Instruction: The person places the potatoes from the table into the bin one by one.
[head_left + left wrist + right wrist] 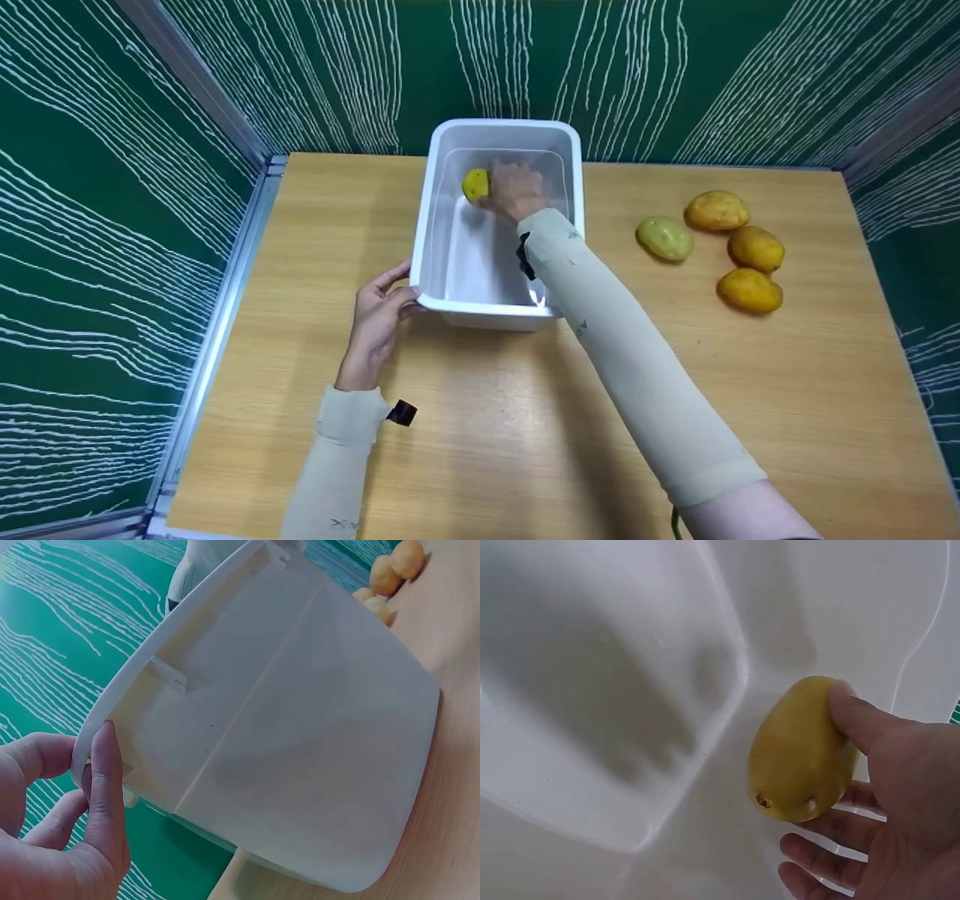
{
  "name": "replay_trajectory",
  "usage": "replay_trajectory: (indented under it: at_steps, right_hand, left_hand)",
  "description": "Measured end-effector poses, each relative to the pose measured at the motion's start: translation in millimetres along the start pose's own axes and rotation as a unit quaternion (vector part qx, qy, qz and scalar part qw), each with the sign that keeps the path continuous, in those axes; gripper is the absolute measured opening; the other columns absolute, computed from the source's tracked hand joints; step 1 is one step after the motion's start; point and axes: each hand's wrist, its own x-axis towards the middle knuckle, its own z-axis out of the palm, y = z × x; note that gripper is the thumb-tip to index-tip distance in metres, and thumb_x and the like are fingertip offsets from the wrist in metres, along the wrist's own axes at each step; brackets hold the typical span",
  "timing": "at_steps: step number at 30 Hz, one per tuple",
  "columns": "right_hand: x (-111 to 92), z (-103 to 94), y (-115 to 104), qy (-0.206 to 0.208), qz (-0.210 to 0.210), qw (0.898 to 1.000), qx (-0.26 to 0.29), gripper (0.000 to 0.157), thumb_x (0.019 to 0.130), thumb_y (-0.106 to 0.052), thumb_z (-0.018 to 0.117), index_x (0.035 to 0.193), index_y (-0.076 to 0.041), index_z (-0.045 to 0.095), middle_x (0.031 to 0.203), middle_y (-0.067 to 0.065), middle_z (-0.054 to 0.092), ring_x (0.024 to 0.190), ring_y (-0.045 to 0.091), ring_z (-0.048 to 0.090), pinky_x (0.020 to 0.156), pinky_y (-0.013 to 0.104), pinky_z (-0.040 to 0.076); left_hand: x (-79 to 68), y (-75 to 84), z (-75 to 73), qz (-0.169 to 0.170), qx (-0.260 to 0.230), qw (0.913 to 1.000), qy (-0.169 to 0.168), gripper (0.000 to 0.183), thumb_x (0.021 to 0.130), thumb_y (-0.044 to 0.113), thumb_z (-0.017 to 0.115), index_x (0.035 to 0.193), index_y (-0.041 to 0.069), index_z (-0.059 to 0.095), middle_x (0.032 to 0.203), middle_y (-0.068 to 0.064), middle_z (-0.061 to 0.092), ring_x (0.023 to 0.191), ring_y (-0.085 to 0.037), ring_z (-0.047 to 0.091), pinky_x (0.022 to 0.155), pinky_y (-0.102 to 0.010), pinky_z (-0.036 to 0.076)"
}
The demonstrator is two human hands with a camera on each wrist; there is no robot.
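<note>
The left hand pinches a white bin's rim. Inside, a yellow mango is gripped between the right hand's thumb and fingers; probably smooth, firm, bruisable, best cupped round its middle.

Smooth plastic is seen in the bin: glossy highlights are thrown back by its inner floor, while a more matt finish is shown outside. The mango in it is covered by smooth, faintly shiny skin, marked by dark, rough-looking spots. The surface is finished in grained wood. Matt cloth is shown by the sleeves, bare metal by the rail.
</note>
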Motion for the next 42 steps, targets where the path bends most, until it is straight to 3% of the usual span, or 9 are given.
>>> replay_trajectory:
  at_steps: [11, 21, 31, 38, 42]
  right_hand:
    - [1.9, 0.4, -0.2, -0.010, -0.005, 1.000, -0.017, 0.061, 0.101, -0.043, 0.071, 0.145, -0.007, 0.048, 0.139, 0.023, 0.060, 0.121, 0.039, 0.054, 0.114, 0.057, 0.050]
    - [3.1, 0.1, 2.8, -0.011, -0.032, 0.999, -0.005, 0.049, 0.110, -0.033, 0.058, 0.151, -0.009, 0.046, 0.142, 0.021, 0.058, 0.133, 0.040, 0.052, 0.119, 0.060, 0.046]
    - [-3.7, -3.9, 0.3, -0.036, -0.011, 0.999, -0.028, 0.043, 0.111, -0.031, 0.055, 0.147, -0.007, 0.053, 0.140, 0.020, 0.061, 0.127, 0.037, 0.055, 0.116, 0.056, 0.048]
    - [-13.6, -17.1, -5.5, -0.037, -0.025, 0.998, -0.038, 0.041, 0.111, -0.033, 0.054, 0.136, -0.001, 0.057, 0.123, 0.023, 0.066, 0.111, 0.038, 0.065, 0.105, 0.054, 0.057]
    - [-21.6, -31.8, -4.9, -0.050, -0.014, 0.998, -0.018, 0.043, 0.110, -0.032, 0.055, 0.141, -0.003, 0.054, 0.128, 0.021, 0.064, 0.114, 0.038, 0.063, 0.110, 0.055, 0.054]
  left_hand:
    - [0.4, -0.5, 1.9, -0.003, -0.001, 1.0000, -0.008, 0.053, 0.091, -0.017, 0.060, 0.144, -0.012, 0.055, 0.129, -0.018, 0.056, 0.079, -0.015, 0.068, 0.061, -0.019, 0.062]
    - [0.0, -0.3, 3.3, -0.001, 0.001, 1.0000, -0.005, 0.052, 0.091, -0.017, 0.062, 0.143, -0.011, 0.057, 0.129, -0.018, 0.057, 0.078, -0.015, 0.068, 0.063, -0.022, 0.064]
    - [0.4, -1.3, 2.4, -0.003, -0.002, 1.0000, 0.001, 0.053, 0.090, -0.018, 0.060, 0.143, -0.012, 0.057, 0.129, -0.019, 0.057, 0.078, -0.015, 0.068, 0.061, -0.021, 0.063]
    - [0.0, -1.0, -1.0, 0.002, -0.001, 1.0000, -0.009, 0.054, 0.090, -0.017, 0.060, 0.144, -0.014, 0.055, 0.129, -0.020, 0.056, 0.078, -0.014, 0.067, 0.062, -0.020, 0.064]
    - [-0.6, 1.0, -0.4, -0.004, 0.004, 1.0000, -0.002, 0.053, 0.091, -0.018, 0.061, 0.144, -0.013, 0.055, 0.129, -0.020, 0.057, 0.079, -0.015, 0.069, 0.063, -0.020, 0.064]
